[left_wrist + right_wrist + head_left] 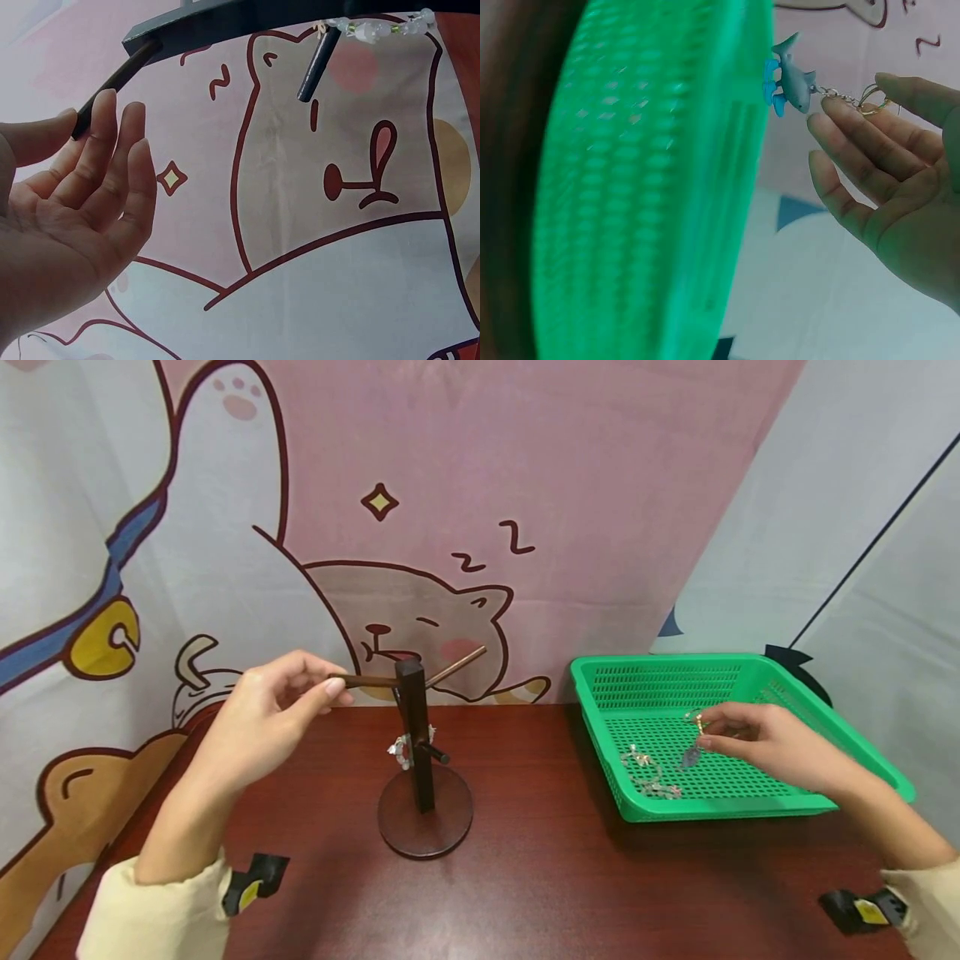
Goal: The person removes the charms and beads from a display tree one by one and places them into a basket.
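Green basket [705, 809], pale trinkets [663, 790] inside

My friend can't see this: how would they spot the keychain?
Find the green perforated plastic basket on the right. Over its floor, the right hand pinches a gold-coloured ring. From it hangs the grey-blue fish-shaped keychain, unlike the pale bead-like trinkets in the basket.
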Demonstrator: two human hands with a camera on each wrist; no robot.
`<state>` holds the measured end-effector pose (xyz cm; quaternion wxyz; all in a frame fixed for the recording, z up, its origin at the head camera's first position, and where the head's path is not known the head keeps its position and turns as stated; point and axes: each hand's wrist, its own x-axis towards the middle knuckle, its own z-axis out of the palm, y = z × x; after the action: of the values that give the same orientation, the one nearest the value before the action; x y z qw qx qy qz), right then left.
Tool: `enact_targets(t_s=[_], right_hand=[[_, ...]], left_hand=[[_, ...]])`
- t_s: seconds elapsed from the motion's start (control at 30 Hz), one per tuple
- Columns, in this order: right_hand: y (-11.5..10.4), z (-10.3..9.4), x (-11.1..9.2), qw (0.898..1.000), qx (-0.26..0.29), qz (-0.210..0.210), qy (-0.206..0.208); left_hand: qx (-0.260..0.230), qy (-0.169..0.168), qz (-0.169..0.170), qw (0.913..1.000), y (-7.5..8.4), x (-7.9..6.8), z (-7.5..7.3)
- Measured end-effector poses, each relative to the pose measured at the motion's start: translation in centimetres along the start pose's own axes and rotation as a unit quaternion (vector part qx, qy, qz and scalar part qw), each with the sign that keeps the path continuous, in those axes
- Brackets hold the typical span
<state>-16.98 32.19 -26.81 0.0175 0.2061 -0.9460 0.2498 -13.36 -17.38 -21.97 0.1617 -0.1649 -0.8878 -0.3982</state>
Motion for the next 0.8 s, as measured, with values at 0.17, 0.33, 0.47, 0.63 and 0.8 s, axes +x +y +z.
enact_targets(t_s=[0.17,0.33,0.47,0.63,0.8], right_hand=[[2.7,0.5,-1.6,1.000,-0.015,0.006,0.012],[4.2,1.3,-2.6,1.000,-0.005,0.023,0.012],[4.7,1.8,-3.0,0.999,0.011,0.036,0.001],[4.8,1.7,-3.1,0.999,0.010,0.052,-0.010],[4.4,1.0,-2.5,0.999,-0.004,0.052,-0.014]], left_hand=[[0.000,0.001,0.001,1.0000,0.0,0.0,0.0],[-0.002,0.000,-0.003,1.0000,0.0,0.0,0.0],[-0.002,0.000,-0.002,1.0000,0.0,0.0,0.0],[0.000,-0.001,-0.003,1.0000,0.0,0.0,0.0],[0.000,-0.002,-0.005,1.0000,0.1,0.0,0.0]])
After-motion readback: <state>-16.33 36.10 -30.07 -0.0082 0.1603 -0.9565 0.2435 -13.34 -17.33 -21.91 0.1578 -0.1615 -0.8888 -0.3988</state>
